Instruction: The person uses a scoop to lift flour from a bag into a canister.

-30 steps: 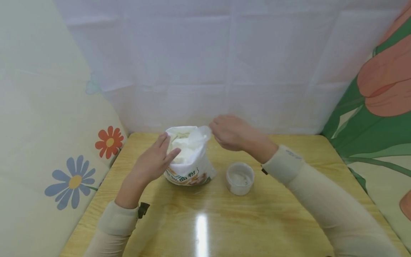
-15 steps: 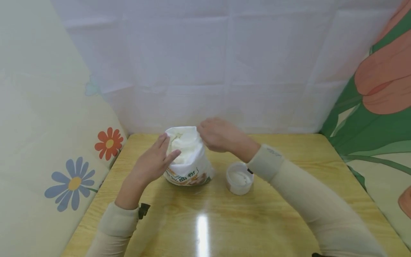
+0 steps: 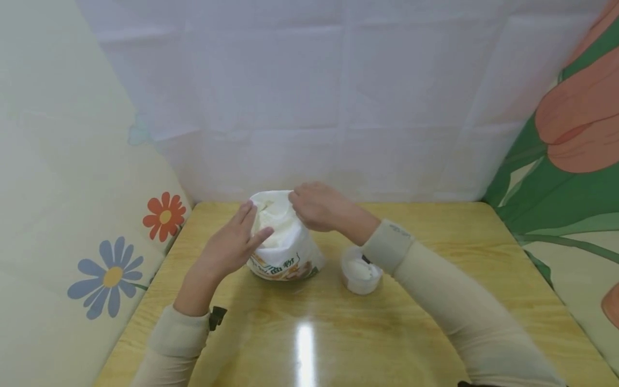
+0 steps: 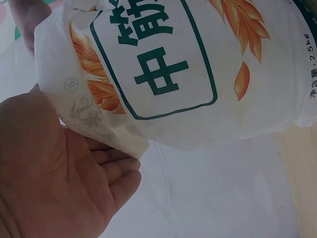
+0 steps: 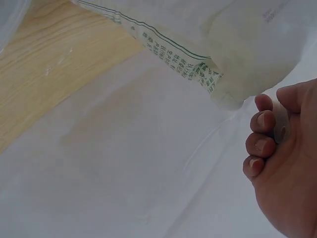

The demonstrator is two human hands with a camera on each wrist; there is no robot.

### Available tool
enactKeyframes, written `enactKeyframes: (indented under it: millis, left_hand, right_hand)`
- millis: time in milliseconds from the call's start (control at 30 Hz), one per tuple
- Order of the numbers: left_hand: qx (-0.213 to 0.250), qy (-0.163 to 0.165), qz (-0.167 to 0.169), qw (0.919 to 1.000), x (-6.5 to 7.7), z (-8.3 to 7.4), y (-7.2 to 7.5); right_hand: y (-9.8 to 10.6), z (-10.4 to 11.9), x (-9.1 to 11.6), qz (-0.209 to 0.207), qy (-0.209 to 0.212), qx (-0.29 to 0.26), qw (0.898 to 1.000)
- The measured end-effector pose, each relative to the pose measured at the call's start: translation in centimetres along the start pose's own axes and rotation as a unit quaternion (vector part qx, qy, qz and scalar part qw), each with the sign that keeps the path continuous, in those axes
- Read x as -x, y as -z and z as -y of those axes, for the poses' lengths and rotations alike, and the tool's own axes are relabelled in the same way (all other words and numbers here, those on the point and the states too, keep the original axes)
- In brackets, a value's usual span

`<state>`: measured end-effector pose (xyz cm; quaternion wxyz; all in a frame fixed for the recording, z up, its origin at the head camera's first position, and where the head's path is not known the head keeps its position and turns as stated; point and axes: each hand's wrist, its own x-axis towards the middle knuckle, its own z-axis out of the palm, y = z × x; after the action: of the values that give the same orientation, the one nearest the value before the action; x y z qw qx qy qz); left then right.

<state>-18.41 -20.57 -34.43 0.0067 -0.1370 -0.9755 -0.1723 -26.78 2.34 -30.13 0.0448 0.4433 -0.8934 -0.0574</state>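
Two hands at a flour bag on the wooden surface.
The left hand rests flat-fingered against the flour bag; the right hand pinches its top edge with curled fingers. A small white cup stands just beside.

A glossy light wooden table fills the near scene. A small white round cup holding white powder stands right of centre on it. A white creased cloth backdrop hangs far behind. A cream flower-printed panel lines the left, a green and salmon tulip-printed panel the right.
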Motion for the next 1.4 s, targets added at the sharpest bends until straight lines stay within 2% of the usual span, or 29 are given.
enactKeyframes:
  millis: [233,600,867,1067,1400]
  left_hand:
    - [-0.003,-0.002,-0.006,1.0000,0.2,0.5,-0.1]
    - [-0.008,-0.009,-0.010,0.9999,-0.3,0.4,0.0]
    - [-0.005,-0.004,-0.009,0.9999,-0.1,0.4,-0.1]
    - [0.001,0.005,-0.001,1.0000,0.0,0.1,0.0]
    - [-0.003,0.008,-0.005,1.0000,0.0,0.0,0.0]
  right_hand:
    - [-0.7,-0.2,0.2,-0.025,0.009,-0.021,0.999]
    - [-1.6,-1.2,1.3,-0.081,0.004,-0.101,0.992]
    - [-2.0,-1.4,1.8,-0.077,-0.031,-0.152,0.985]
    - [-2.3,-1.7,2.0,-0.080,-0.048,-0.169,0.981]
    - [-2.1,-1.8,2.6,-0.089,-0.056,-0.194,0.975]
